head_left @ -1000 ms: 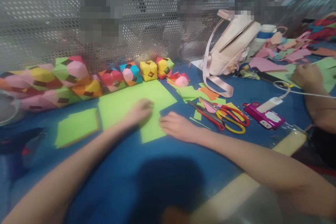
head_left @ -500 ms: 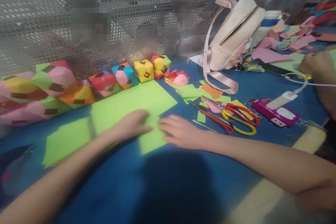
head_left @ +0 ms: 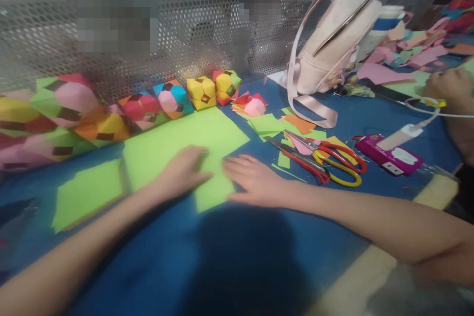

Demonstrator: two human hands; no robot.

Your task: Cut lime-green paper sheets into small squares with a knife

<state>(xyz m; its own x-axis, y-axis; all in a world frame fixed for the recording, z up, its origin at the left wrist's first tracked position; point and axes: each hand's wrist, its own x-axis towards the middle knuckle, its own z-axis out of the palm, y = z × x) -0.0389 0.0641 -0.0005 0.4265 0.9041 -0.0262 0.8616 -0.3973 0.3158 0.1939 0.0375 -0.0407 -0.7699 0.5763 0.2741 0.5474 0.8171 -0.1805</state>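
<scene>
My left hand (head_left: 184,170) lies on the light green paper sheets (head_left: 222,128), fingers stretched forward and thumb held apart. Just right of it, my right hand (head_left: 254,180) rests flat with spread fingers on the right edge of a green paper piece (head_left: 212,197). Both hands are open, and their fingertips are somewhat blurred. Part of the paper is hidden under the hands. A stack of green paper (head_left: 89,190) sits left of my left forearm. Two pairs of scissors, one with yellow handles (head_left: 346,177) and one with red handles (head_left: 355,159), lie right of my right hand.
Folded paper balls (head_left: 202,93) line a perforated metal panel (head_left: 177,34). Paper scraps (head_left: 264,125) lie near the scissors. Farther right are a pale backpack (head_left: 333,44), a purple device (head_left: 388,155) with a cable, and another person's hand (head_left: 450,86).
My right hand's fingers have spread, and its thumb now stands apart. My left hand stays over the sheets. The view has shifted slightly, while the paper and scissors look unmoved.
</scene>
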